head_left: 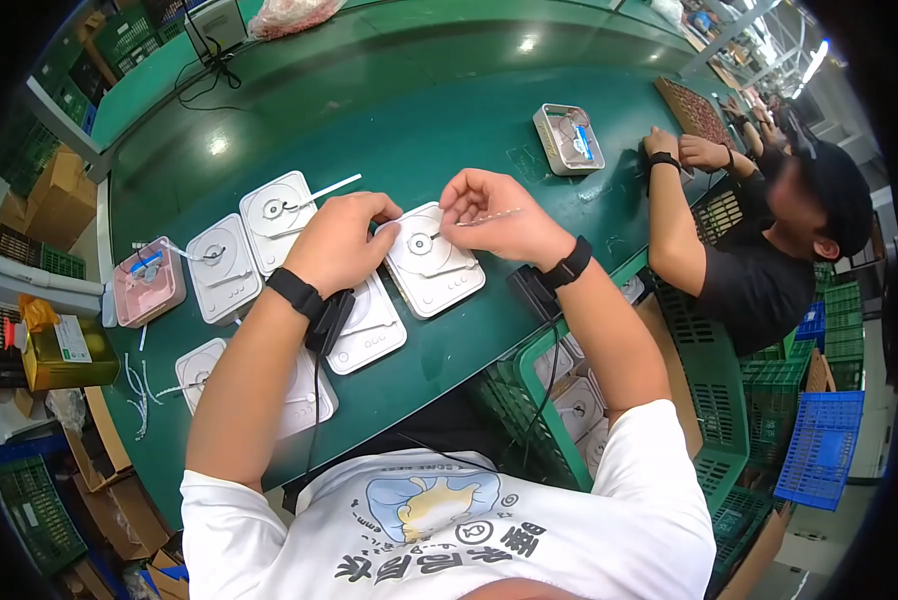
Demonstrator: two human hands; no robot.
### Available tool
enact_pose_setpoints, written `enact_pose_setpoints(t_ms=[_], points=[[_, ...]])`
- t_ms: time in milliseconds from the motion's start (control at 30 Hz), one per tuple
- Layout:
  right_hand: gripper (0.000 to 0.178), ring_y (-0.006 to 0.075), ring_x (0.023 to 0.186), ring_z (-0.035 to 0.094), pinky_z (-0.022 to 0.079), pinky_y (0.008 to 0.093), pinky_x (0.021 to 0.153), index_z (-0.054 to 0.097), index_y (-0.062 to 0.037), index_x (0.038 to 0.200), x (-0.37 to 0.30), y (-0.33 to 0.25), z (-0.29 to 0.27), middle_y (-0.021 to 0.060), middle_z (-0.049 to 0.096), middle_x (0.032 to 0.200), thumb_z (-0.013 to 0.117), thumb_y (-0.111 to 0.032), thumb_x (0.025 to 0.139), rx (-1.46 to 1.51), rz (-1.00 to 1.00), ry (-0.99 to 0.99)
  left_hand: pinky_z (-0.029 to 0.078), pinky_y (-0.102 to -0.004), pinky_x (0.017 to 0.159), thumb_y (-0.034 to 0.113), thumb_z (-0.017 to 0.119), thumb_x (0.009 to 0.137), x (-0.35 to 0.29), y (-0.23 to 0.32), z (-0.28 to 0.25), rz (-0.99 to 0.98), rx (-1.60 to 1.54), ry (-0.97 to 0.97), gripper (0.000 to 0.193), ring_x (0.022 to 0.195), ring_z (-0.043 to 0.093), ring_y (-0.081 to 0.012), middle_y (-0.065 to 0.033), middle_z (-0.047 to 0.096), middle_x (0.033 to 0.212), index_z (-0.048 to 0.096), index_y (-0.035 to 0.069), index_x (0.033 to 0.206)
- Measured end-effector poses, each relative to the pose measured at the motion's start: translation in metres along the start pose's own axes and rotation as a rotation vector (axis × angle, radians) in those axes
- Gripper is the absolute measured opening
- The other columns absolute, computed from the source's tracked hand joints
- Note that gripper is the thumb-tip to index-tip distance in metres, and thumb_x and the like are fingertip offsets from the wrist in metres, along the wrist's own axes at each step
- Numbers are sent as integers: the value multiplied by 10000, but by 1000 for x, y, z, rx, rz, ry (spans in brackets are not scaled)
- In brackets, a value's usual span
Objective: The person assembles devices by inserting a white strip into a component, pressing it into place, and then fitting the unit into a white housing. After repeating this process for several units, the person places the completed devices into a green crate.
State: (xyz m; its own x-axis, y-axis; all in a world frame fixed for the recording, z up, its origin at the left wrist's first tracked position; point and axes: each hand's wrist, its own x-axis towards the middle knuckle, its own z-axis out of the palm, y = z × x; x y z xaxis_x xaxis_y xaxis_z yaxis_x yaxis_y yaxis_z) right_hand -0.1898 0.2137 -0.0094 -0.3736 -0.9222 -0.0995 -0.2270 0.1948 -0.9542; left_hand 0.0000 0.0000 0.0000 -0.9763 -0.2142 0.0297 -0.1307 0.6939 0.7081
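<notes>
A white, flat player-like unit (435, 262) with a round recess and central hub lies at an angle on the green table in front of me. At its upper left edge, my left hand (344, 240) curls its fingers and thumb against the casing, gripping it. Over its upper right corner, my right hand (494, 215) has its fingers bent in, with a thin pale cord (491, 216) across them; the cord's lower end is hidden. Similar white units (274, 210) lie to the left, partly under my forearms, some with a cord coming from the hub.
Loose white cords (139, 395) and a pink open casing (149, 290) lie at the left. A white open casing (569, 140) sits farther right. A green crate (544, 380) of white units stands by my right side. A co-worker (769, 230) works at the right.
</notes>
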Motion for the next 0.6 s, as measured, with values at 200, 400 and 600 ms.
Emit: enact_pose_setpoints(t_ms=[200,400,600], points=[[324,81,940,735,585,228,805,682,-49,1194,-1,17,7,53,801,1077,871,-51,931,134,-66,14,620,-481,928,163,751,1034,5,1,6,67,-43,14,218,1039,787,-404,-212,820,1129,803,2,1171],[311,95,909,739,608,277,787,702,-51,1157,11,22,14,50,810,1047,886,-65,906,29,-223,-22,596,-385,791,111,752,1045,-2,-12,2,102,-43,40,199,859,744,-276,-156,799,1042,788,-16,1195],[276,106,862,736,608,283,781,721,-41,1100,0,9,4,55,815,1032,887,-96,886,-123,-221,22,563,-330,722,109,757,1065,1,-5,5,73,-41,32,200,754,681,-160,-98,790,995,789,-19,1216]])
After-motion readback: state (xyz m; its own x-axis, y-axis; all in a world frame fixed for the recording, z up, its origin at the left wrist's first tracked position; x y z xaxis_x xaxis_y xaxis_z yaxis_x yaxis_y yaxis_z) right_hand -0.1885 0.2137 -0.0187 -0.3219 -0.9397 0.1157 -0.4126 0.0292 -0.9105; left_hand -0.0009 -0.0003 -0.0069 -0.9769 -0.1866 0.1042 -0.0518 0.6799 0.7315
